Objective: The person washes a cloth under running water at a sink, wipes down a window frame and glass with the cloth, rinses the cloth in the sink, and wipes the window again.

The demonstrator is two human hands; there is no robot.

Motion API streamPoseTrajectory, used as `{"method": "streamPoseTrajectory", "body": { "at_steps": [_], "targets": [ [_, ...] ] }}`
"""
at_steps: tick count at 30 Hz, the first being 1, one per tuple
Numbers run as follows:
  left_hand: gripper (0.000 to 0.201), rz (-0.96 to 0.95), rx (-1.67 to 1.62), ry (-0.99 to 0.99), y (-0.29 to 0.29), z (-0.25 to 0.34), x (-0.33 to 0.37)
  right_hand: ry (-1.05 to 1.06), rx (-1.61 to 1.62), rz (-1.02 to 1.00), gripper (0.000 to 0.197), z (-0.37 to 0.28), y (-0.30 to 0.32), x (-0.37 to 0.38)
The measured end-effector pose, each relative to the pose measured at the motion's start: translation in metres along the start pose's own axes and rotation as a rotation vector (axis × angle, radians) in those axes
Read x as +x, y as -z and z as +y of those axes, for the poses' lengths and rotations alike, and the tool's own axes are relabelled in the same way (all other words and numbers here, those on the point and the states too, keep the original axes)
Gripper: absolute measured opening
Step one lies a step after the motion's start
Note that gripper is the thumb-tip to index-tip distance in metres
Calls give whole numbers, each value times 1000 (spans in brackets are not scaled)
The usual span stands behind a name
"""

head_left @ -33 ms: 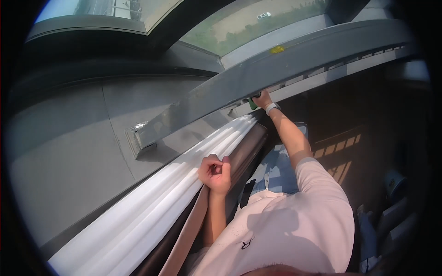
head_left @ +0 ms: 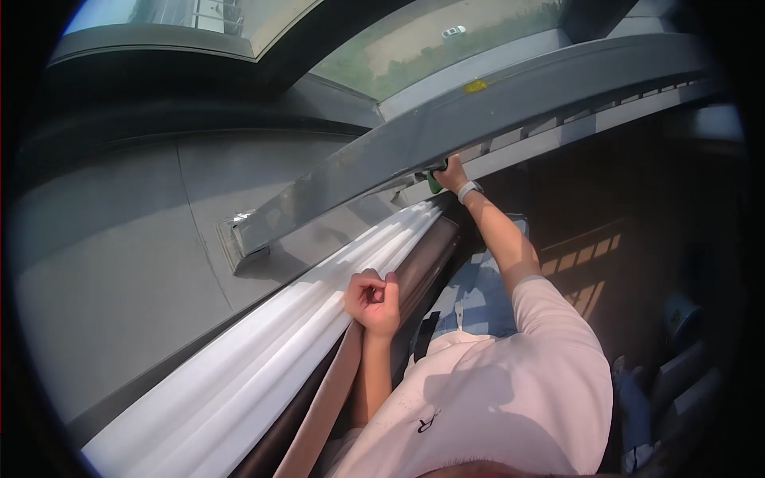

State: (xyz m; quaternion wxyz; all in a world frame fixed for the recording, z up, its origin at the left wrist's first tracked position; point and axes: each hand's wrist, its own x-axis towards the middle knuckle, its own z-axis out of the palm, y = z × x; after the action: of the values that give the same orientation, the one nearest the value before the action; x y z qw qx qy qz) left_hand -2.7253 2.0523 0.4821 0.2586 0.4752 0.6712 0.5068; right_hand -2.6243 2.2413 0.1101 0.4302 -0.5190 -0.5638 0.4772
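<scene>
While stretching the right arm (head_left: 502, 235) forward, grasping a green-and-black tool (head_left: 435, 185) firmly in the right hand (head_left: 452, 173), just under the grey rail (head_left: 382, 151) and near the far end of the white curtain (head_left: 247, 358). Too small and too covered by hand and rail to tell its exact kind. Wearing a pale wristband (head_left: 469, 190) on that same wrist. Holding the left hand (head_left: 373, 303) much closer in, palm up, fingers curled into a loose fist with the thumb raised beside them, seemingly around nothing. Placed in view over the curtain's right-hand edge, next to the brown fabric (head_left: 430, 247); impossible to tell whether touching either. Keeping the left forearm (head_left: 373, 382) just beside a tan strip (head_left: 323, 390). Dressed in a pale pink shirt (head_left: 518, 382) and blue jeans (head_left: 482, 291), facing a window (head_left: 422, 44) beyond the rail, with barred sunlight (head_left: 586, 255) on the dark floor (head_left: 645, 191) to the right.
</scene>
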Motion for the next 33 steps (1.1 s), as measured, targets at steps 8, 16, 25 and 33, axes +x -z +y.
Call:
{"method": "streamPoseTrajectory", "body": {
  "at_steps": [8, 16, 25, 33],
  "targets": [
    [25, -8, -78, -33, 12, -8, 5, 527, 204, 251, 18, -313, 20, 13],
    [26, -56, -31, -54, -13, -53, 10, 704, -14, 265, 25, -217, 19, 31],
    [26, -2, -175, -93, -19, -58, 14, 363, -172, 126, 17, 11, -11, 32],
    [26, 7, -291, -51, -26, -56, 12, 484, 192, 162, 18, -209, 5, 39]
  ]
}}
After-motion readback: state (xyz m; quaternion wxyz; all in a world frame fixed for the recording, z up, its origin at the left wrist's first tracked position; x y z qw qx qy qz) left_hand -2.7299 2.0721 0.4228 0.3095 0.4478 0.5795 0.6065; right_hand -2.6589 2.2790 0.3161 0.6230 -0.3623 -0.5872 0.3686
